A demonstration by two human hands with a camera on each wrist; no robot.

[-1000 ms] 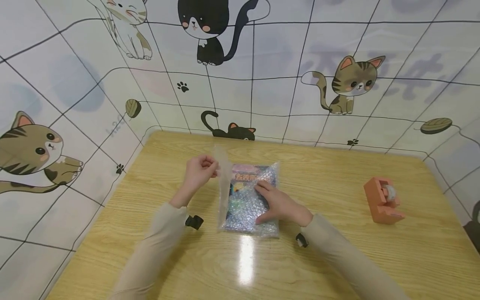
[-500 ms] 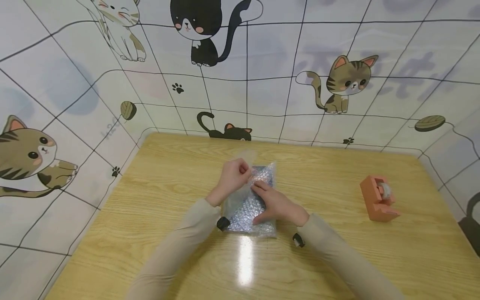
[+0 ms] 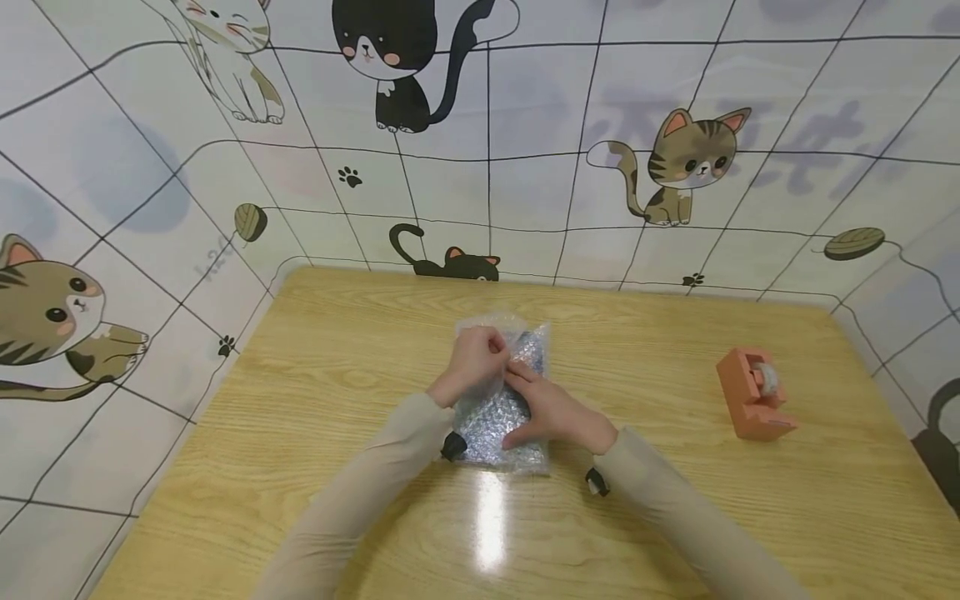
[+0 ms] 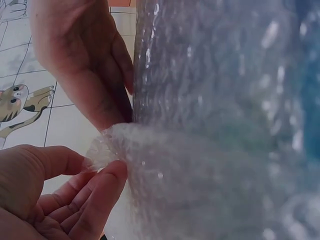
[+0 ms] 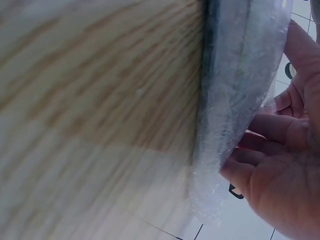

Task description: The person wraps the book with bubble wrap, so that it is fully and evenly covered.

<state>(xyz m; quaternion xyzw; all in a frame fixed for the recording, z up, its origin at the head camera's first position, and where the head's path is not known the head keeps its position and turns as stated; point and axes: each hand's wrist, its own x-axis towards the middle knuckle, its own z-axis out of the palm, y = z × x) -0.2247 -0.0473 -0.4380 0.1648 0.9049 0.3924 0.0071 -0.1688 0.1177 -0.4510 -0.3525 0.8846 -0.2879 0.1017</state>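
A flat, book-like item lies on the table, covered by clear bubble wrap (image 3: 487, 433). Its dark blue printed cover shows faintly through the layers. My left hand (image 3: 475, 357) is over the upper left part of the bundle, and in the left wrist view its thumb and forefinger pinch a crumpled edge of the bubble wrap (image 4: 210, 145). On the right side of the bundle rests my right hand (image 3: 553, 410), thumb apart from its fingers, pressing the wrap. In the right wrist view its fingers (image 5: 272, 127) lie against the bubble wrap (image 5: 235, 75).
An orange tape dispenser (image 3: 752, 400) with a roll of clear tape stands on the right of the wooden table (image 3: 637, 358). Cloth printed with cartoon cats (image 3: 697, 158) hangs behind the table and along its sides.
My left hand has moved right, drawing the left flap of bubble wrap across the item, so the printed cover is now more hidden. My right hand stays on the bundle.
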